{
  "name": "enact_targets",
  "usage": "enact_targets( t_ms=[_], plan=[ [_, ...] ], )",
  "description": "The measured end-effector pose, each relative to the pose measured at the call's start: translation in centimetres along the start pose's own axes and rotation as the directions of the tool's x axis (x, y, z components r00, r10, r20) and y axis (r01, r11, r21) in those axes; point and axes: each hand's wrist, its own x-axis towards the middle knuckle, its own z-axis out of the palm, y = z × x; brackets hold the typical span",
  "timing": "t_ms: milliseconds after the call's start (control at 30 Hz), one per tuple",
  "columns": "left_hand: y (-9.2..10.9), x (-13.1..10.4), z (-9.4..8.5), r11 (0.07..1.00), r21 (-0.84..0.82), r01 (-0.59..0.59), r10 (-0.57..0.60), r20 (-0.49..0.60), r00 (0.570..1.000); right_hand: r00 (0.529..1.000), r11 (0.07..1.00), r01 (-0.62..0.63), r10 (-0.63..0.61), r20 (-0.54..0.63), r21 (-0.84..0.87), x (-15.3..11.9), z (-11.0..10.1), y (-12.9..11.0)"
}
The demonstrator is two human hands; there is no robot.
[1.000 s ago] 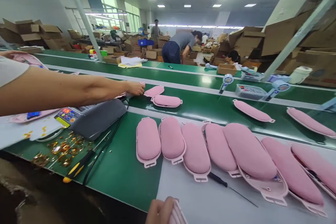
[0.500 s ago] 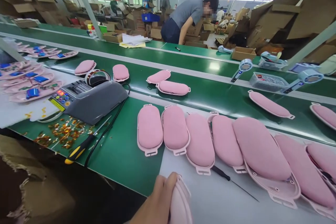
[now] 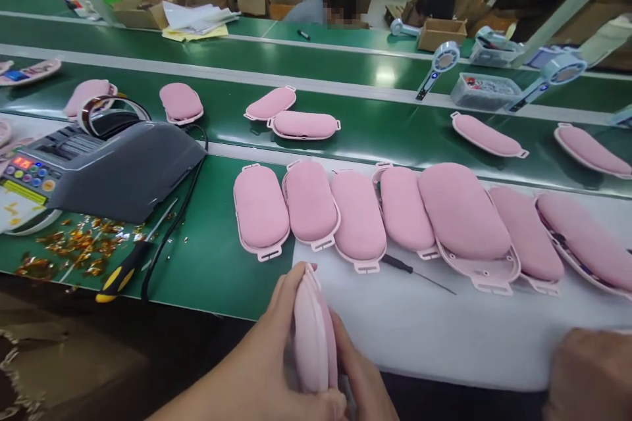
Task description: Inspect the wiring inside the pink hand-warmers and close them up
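A pink padded oval piece (image 3: 311, 335) stands on edge at the bottom centre, its seam towards me. My left hand (image 3: 269, 348) grips it from the left, with fingertips at its top end. On the other side, my right hand (image 3: 363, 368) presses against its face, fingers wrapped round it. Beyond the hands lies a row of similar pink ovals (image 3: 261, 210), some overlapping. One large oval (image 3: 467, 210) rests over an open pale pink shell (image 3: 486, 270). A thin black screwdriver (image 3: 397, 264) lies on the white sheet (image 3: 424, 329) beside the row.
At left are a grey tape dispenser (image 3: 133, 164), amber tape scraps (image 3: 81, 243) and a yellow-black screwdriver (image 3: 121, 273). More pink pieces (image 3: 306, 124) and blue handheld fans (image 3: 439, 66) stand farther back. Another person's blurred hand (image 3: 592, 375) is at lower right; a person (image 3: 311, 12) bends behind the bench.
The view has shifted down and right. My right hand has come into view on the pink piece, which now shows more fully. Another person's hand appears at right, and the person behind has bent lower.
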Motion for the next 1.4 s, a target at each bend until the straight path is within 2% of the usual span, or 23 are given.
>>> enact_targets(
  t_ms=[133, 200, 267, 333, 400, 500, 567, 633, 800, 967, 1100, 1267, 1400],
  plan=[
    [0.4, -0.9, -0.3, 0.995, -0.095, 0.016, -0.007, 0.089, 0.996, 0.986, 0.987, 0.145, -0.150, 0.069, 0.075, 1.4, 0.0, -1.0],
    [-0.2, -1.4, -0.4, 0.997, -0.063, -0.051, 0.055, 0.065, 0.996, 0.992, 0.992, 0.112, -0.115, 0.060, 0.055, 0.7, 0.0, -1.4],
    [-1.3, -1.7, -0.5, 0.991, 0.026, -0.129, 0.129, -0.013, 0.992, 1.000, 1.000, 0.005, -0.005, 0.027, -0.010, -0.8, 0.1, -1.8],
    [-2.4, -1.8, -0.6, 0.974, 0.127, -0.189, 0.194, -0.029, 0.981, 0.999, 0.997, -0.049, 0.049, 0.003, -0.063, -2.3, 0.2, -1.9],
    [-3.3, -1.5, -0.9, 0.951, 0.191, -0.242, 0.243, 0.015, 0.970, 1.000, 0.996, -0.022, 0.023, 0.013, -0.083, -3.1, 0.3, -1.6],
    [-3.8, -0.8, -1.1, 0.929, 0.231, -0.289, 0.276, 0.087, 0.957, 0.990, 0.995, 0.095, -0.093, 0.106, -0.015, -2.5, 0.7, -0.4],
    [-3.6, -0.3, -1.2, 0.927, 0.241, -0.289, 0.269, 0.111, 0.957, 0.968, 0.978, 0.186, -0.199, 0.154, 0.099, -1.6, 1.1, 0.7],
    [-3.3, -0.1, -1.3, 0.929, 0.244, -0.278, 0.250, 0.138, 0.958, 0.954, 0.958, 0.219, -0.250, 0.163, 0.184, -1.1, 1.6, 1.5],
    [-2.9, -0.1, -1.1, 0.952, 0.235, -0.194, 0.161, 0.154, 0.975, 0.960, 0.968, 0.197, -0.223, 0.170, 0.157, -1.6, 2.2, 2.2],
    [-3.3, -0.2, -0.6, 0.948, 0.252, -0.196, 0.146, 0.204, 0.968, 0.959, 0.971, 0.197, -0.219, 0.180, 0.134, -3.0, 2.4, 3.4],
    [-3.5, -0.3, -0.2, 0.945, 0.275, -0.178, 0.133, 0.176, 0.975, 0.963, 0.974, 0.189, -0.209, 0.169, 0.127, -3.8, 2.6, 4.2],
    [-3.5, 0.0, 0.0, 0.948, 0.245, -0.204, 0.152, 0.215, 0.965, 0.962, 0.955, 0.215, -0.244, 0.127, 0.206, -3.6, 2.5, 3.6],
    [-3.1, 0.1, 0.3, 0.976, 0.176, -0.127, 0.095, 0.183, 0.978, 0.965, 0.941, 0.208, -0.242, 0.102, 0.266, -3.3, 2.3, 2.7]
  ],
)
